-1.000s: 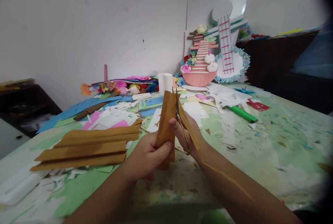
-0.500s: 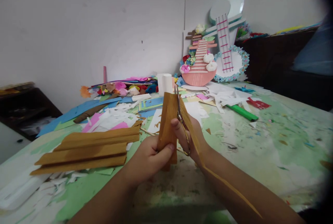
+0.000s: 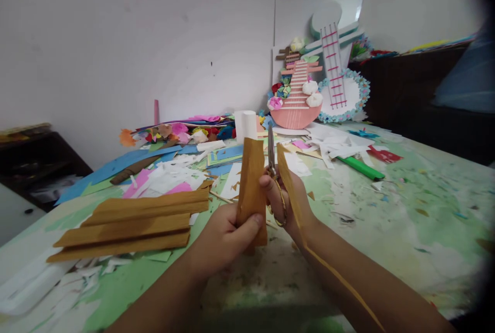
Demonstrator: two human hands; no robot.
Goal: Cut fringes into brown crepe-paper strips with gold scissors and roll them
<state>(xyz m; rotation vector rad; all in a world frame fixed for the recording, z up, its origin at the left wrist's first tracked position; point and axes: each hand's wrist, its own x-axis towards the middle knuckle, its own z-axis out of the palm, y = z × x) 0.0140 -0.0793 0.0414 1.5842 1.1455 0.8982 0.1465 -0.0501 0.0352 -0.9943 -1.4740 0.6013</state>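
Observation:
My left hand (image 3: 224, 235) is closed around the lower part of an upright folded piece of brown paper (image 3: 252, 183). My right hand (image 3: 288, 201) grips a pair of scissors (image 3: 273, 168), blades pointing up beside the paper's right edge. A thin brown strip (image 3: 294, 194) has come away from the paper and trails down over my right forearm. Both hands are held just above the green table (image 3: 386, 230).
A stack of folded brown paper pieces (image 3: 131, 222) lies left of my hands. Coloured and white paper scraps (image 3: 174, 168) litter the table's back, with a green marker (image 3: 359, 167), a white roll (image 3: 246, 123) and paper guitar crafts (image 3: 305, 90) against the wall.
The scissors have travelled up the paper's right edge to its top. The cut strip now stands apart from the main piece and hangs longer over my right arm.

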